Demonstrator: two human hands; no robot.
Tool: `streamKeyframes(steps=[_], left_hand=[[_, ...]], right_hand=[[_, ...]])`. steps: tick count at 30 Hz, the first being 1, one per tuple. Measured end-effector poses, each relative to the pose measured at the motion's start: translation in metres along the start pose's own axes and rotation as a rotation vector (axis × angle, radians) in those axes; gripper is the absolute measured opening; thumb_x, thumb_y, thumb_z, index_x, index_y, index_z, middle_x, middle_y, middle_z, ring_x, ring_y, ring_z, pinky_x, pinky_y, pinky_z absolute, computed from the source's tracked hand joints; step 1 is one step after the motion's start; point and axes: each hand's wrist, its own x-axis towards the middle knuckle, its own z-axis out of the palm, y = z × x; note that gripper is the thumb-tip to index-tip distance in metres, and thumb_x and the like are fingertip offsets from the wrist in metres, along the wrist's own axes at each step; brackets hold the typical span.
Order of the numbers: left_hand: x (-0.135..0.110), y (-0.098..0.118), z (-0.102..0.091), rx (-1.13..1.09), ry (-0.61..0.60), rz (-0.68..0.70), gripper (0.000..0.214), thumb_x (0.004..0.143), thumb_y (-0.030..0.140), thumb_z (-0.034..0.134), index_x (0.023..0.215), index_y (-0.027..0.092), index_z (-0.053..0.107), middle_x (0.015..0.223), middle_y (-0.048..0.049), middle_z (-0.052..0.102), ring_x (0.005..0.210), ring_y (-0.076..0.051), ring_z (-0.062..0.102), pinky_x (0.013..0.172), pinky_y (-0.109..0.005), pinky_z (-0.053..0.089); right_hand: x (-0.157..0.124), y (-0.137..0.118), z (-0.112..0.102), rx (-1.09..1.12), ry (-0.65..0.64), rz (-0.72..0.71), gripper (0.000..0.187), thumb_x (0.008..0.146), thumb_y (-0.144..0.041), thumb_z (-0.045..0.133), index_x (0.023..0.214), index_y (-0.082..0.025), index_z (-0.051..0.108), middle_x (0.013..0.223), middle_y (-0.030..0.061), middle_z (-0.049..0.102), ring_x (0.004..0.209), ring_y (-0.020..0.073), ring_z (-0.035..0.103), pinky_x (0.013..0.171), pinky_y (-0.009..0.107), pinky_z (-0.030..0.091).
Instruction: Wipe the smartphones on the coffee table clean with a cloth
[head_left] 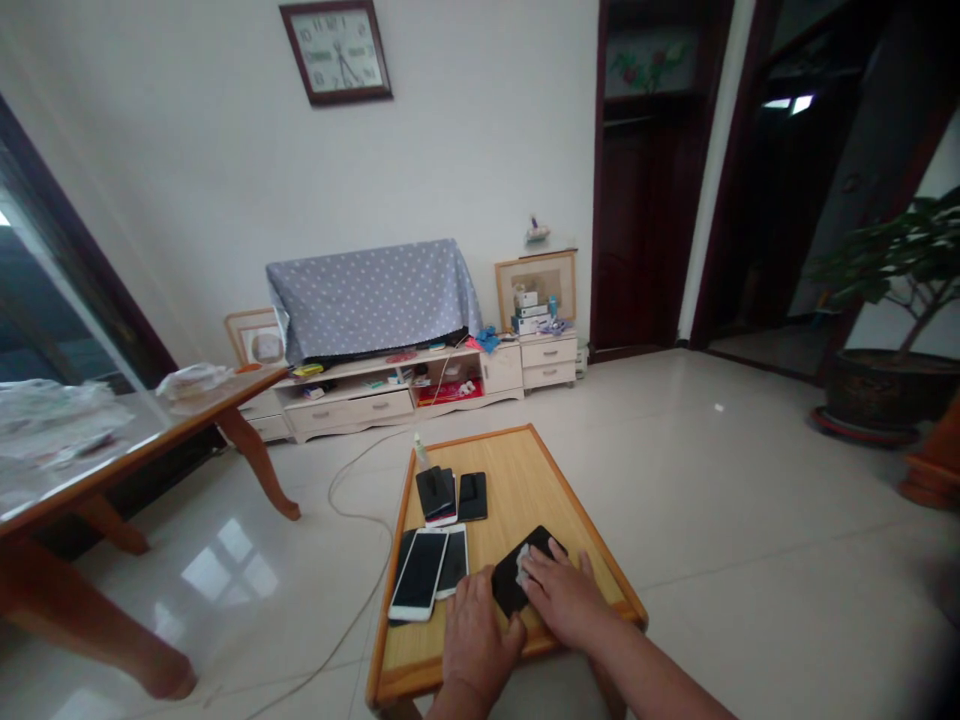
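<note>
A black phone (507, 587) lies at a slant near the front right of a small wooden table (517, 470). My left hand (480, 632) grips its lower left edge, fingers along the side and thumb at the near edge. Under the fingertips of my right hand (568, 598) a crumpled white tissue (523, 563) is pressed onto the dark surface. To the left, a white phone with a dark screen (420, 572) overlaps another white phone (454, 562). Farther back sit a stack of dark phones (435, 490) and a single black phone (473, 496).
A small spray bottle (421, 452) stands at the table's far left corner. A cable (360, 515) runs over the floor on the left. The larger wooden table (225, 400) is at left; a low white cabinet (352, 412) lines the wall. A potted plant (889, 385) stands right.
</note>
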Motion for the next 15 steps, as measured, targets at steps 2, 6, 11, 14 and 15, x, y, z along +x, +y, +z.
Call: streamKeyframes(steps=[2,6,11,14,15], left_hand=[[0.0,-0.001,0.003,0.013,0.029,0.021,0.06,0.078,0.03,0.057,0.136,0.017,0.049,0.129,-0.0113,0.059,0.124,-0.027,0.047,0.108,-0.036,0.028],[0.002,-0.004,0.012,0.069,0.17,0.07,0.055,0.084,0.037,0.055,0.136,0.016,0.051,0.133,-0.0107,0.059,0.126,-0.026,0.047,0.108,-0.037,0.031],[0.008,-0.005,0.028,0.23,0.278,-0.038,0.051,0.087,0.042,0.051,0.129,0.015,0.06,0.134,-0.0149,0.06,0.127,-0.032,0.048,0.101,-0.045,0.035],[0.01,-0.005,0.036,0.299,0.28,-0.078,0.053,0.086,0.045,0.051,0.125,0.013,0.064,0.138,-0.0177,0.058,0.129,-0.038,0.047,0.1,-0.05,0.036],[0.011,-0.006,0.038,0.31,0.288,-0.079,0.052,0.085,0.045,0.052,0.124,0.013,0.065,0.137,-0.0177,0.059,0.129,-0.038,0.048,0.099,-0.05,0.036]], right_hand=[[0.007,0.009,-0.002,0.012,0.06,0.064,0.045,0.099,-0.04,0.035,0.14,-0.035,0.053,0.154,0.0019,0.043,0.147,0.0327,0.027,0.114,0.07,0.007],[0.015,0.023,0.004,0.06,0.115,0.061,0.046,0.095,-0.036,0.044,0.139,-0.034,0.054,0.152,0.0034,0.046,0.146,0.0316,0.031,0.117,0.066,0.006],[0.018,0.029,0.016,0.104,0.176,0.054,0.047,0.091,-0.034,0.048,0.137,-0.028,0.058,0.153,0.0076,0.045,0.145,0.0283,0.033,0.12,0.056,0.014],[0.021,0.033,0.02,0.138,0.233,0.064,0.049,0.089,-0.032,0.051,0.135,-0.021,0.06,0.155,0.0109,0.04,0.146,0.0277,0.031,0.121,0.045,0.022],[0.022,0.034,0.021,0.151,0.255,0.074,0.05,0.087,-0.031,0.052,0.135,-0.019,0.06,0.156,0.0117,0.039,0.147,0.0278,0.03,0.121,0.042,0.023]])
